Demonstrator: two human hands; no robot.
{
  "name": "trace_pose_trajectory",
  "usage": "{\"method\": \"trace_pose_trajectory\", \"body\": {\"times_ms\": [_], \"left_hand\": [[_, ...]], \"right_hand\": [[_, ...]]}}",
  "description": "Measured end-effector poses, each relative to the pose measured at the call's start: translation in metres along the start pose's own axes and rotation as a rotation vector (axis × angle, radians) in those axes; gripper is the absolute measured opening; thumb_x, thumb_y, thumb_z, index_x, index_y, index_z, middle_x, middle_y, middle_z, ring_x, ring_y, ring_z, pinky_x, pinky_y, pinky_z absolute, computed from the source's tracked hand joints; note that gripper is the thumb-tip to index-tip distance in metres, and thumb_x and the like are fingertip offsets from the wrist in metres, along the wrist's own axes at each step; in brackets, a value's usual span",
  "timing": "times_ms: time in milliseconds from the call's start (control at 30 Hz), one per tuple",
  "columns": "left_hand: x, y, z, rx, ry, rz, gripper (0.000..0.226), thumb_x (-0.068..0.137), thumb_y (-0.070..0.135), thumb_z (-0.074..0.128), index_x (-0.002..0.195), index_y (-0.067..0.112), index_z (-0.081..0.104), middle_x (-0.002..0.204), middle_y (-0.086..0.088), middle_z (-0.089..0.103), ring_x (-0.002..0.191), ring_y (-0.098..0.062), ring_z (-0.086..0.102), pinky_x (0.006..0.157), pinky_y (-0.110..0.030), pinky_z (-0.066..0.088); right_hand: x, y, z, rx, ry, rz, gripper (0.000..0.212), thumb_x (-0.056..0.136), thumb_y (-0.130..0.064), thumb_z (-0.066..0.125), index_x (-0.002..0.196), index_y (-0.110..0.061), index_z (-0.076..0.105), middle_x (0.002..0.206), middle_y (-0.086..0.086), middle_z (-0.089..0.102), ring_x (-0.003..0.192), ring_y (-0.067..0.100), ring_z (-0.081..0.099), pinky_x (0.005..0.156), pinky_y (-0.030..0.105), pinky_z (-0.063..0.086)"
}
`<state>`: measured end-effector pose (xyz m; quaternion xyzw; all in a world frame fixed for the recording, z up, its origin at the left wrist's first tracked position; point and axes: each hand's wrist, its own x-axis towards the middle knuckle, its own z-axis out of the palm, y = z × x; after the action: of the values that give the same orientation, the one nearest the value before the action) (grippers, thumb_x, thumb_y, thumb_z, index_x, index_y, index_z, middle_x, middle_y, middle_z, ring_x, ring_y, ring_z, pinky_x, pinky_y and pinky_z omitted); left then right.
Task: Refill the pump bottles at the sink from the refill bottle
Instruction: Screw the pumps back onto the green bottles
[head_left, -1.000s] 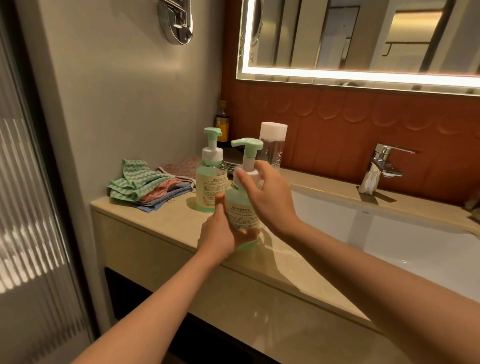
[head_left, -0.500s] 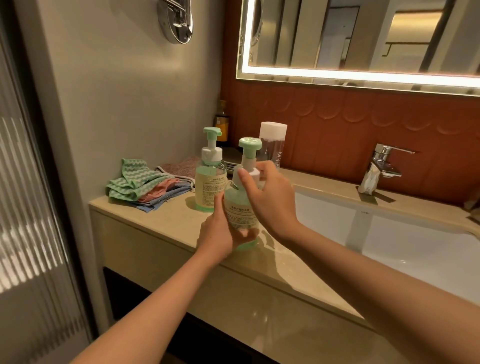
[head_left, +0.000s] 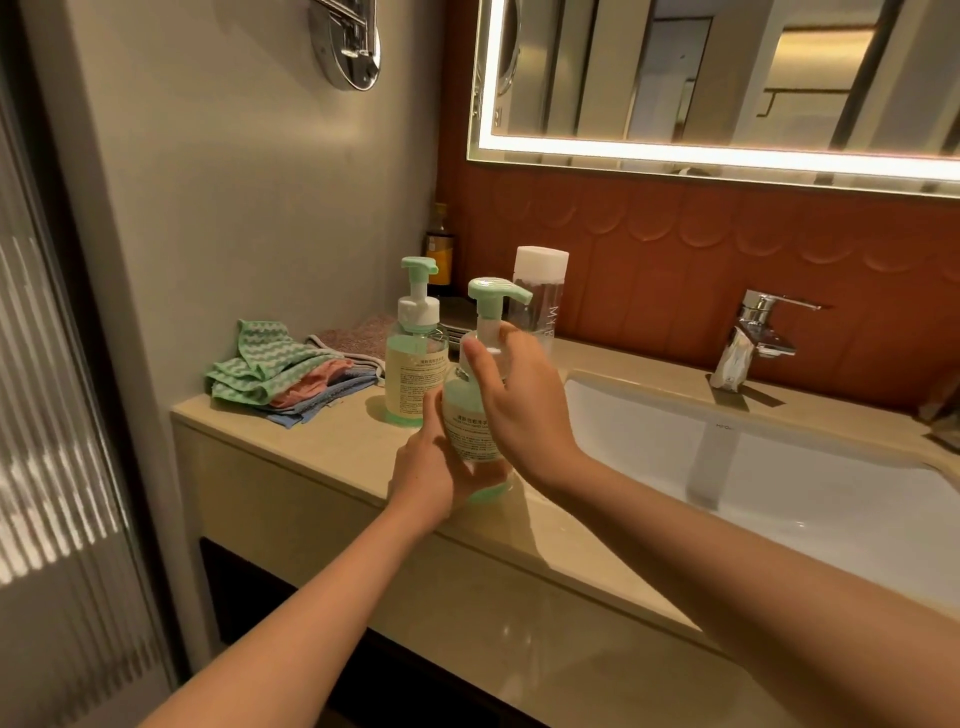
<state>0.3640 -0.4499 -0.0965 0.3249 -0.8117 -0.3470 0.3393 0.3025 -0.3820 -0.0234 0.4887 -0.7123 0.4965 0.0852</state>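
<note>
A green pump bottle (head_left: 470, 421) stands on the beige counter (head_left: 337, 447) just left of the sink. My left hand (head_left: 431, 473) grips its lower body. My right hand (head_left: 519, 410) is wrapped round the white collar below the green pump head (head_left: 496, 296), whose spout points right. A second green pump bottle (head_left: 415, 358) stands behind it to the left, untouched. A clear refill bottle (head_left: 540, 296) with a white cap stands at the back against the red tiles.
Folded cloths (head_left: 280, 376) lie at the counter's left end. The white sink basin (head_left: 779, 478) with a chrome tap (head_left: 753, 338) lies to the right. A dark amber bottle (head_left: 440, 249) stands in the back corner. A lit mirror (head_left: 727, 78) hangs above.
The pump head has turned in my right hand: its spout pointed left, then toward me, and points right now. My left hand keeps hold of the bottle's body.
</note>
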Motion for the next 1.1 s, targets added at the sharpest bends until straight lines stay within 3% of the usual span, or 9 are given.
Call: {"method": "trace_pose_trajectory", "body": {"times_ms": [133,267,367,500,633,800,900,1000,1100], "left_hand": [[0.0,-0.001,0.001,0.003,0.003,0.003,0.106,0.065,0.044,0.079,0.142,0.025,0.009,0.126,-0.005,0.057,0.111,-0.028,0.057,0.092,-0.04,0.048],[0.0,-0.002,0.001,0.045,0.017,-0.002,0.108,0.064,0.051,0.078,0.142,0.024,0.009,0.128,-0.004,0.056,0.115,-0.028,0.055,0.092,-0.038,0.047],[0.001,-0.003,0.002,0.047,0.015,-0.018,0.104,0.065,0.052,0.077,0.142,0.024,0.012,0.128,-0.005,0.056,0.114,-0.028,0.055,0.092,-0.037,0.046],[0.003,-0.004,0.002,0.015,-0.012,-0.035,0.108,0.065,0.046,0.079,0.144,0.024,0.008,0.127,-0.005,0.056,0.115,-0.03,0.054,0.096,-0.041,0.046],[0.001,-0.003,0.002,0.005,0.008,-0.049,0.109,0.064,0.049,0.078,0.142,0.031,0.004,0.125,-0.005,0.058,0.113,-0.029,0.055,0.095,-0.043,0.046],[0.001,-0.003,0.002,0.04,-0.004,-0.063,0.115,0.062,0.054,0.077,0.142,0.032,-0.002,0.129,-0.007,0.056,0.115,-0.031,0.054,0.094,-0.044,0.047],[0.002,-0.003,0.003,0.04,-0.007,-0.081,0.118,0.061,0.055,0.078,0.144,0.03,-0.002,0.134,-0.007,0.051,0.119,-0.031,0.051,0.097,-0.045,0.045],[0.002,-0.003,0.004,-0.005,0.012,-0.085,0.109,0.061,0.051,0.081,0.139,0.038,0.006,0.13,-0.005,0.054,0.116,-0.03,0.052,0.096,-0.047,0.045],[0.002,-0.003,0.003,-0.031,0.021,-0.081,0.103,0.058,0.051,0.082,0.134,0.041,0.012,0.125,-0.002,0.058,0.112,-0.029,0.055,0.093,-0.048,0.047]], "right_hand": [[0.01,0.002,-0.004,-0.032,0.151,0.052,0.047,0.085,-0.058,0.051,0.109,-0.018,0.048,0.105,-0.002,0.05,0.1,0.017,0.05,0.087,0.04,0.049],[0.027,0.001,0.004,0.078,-0.07,0.111,0.066,0.081,-0.059,0.056,0.13,-0.018,0.038,0.129,0.004,0.044,0.117,0.021,0.046,0.096,0.042,0.045],[0.022,0.003,0.004,0.152,-0.187,0.046,0.047,0.091,-0.048,0.048,0.127,-0.017,0.044,0.122,0.002,0.056,0.109,0.02,0.056,0.088,0.038,0.05],[0.009,0.009,-0.004,-0.104,-0.013,-0.075,0.041,0.091,-0.052,0.044,0.113,-0.018,0.053,0.104,-0.001,0.062,0.091,0.014,0.058,0.079,0.037,0.052],[0.008,0.013,-0.013,-0.319,0.137,-0.074,0.047,0.081,-0.068,0.045,0.089,-0.021,0.042,0.085,-0.001,0.053,0.078,0.015,0.05,0.073,0.036,0.049],[0.029,0.006,-0.001,0.043,-0.026,0.062,0.058,0.084,-0.06,0.05,0.122,-0.018,0.041,0.119,0.002,0.052,0.107,0.018,0.051,0.089,0.038,0.049],[0.029,0.005,0.004,0.177,-0.15,0.064,0.035,0.096,-0.044,0.039,0.107,-0.013,0.052,0.095,-0.002,0.057,0.088,0.013,0.055,0.077,0.032,0.049],[0.017,0.011,-0.003,0.041,-0.095,-0.02,0.033,0.1,-0.038,0.032,0.098,-0.013,0.055,0.088,-0.001,0.058,0.077,0.01,0.054,0.067,0.029,0.045],[0.009,0.018,-0.009,-0.164,0.011,-0.103,0.039,0.097,-0.047,0.034,0.101,-0.016,0.057,0.096,0.002,0.065,0.086,0.016,0.059,0.08,0.039,0.05]]}}
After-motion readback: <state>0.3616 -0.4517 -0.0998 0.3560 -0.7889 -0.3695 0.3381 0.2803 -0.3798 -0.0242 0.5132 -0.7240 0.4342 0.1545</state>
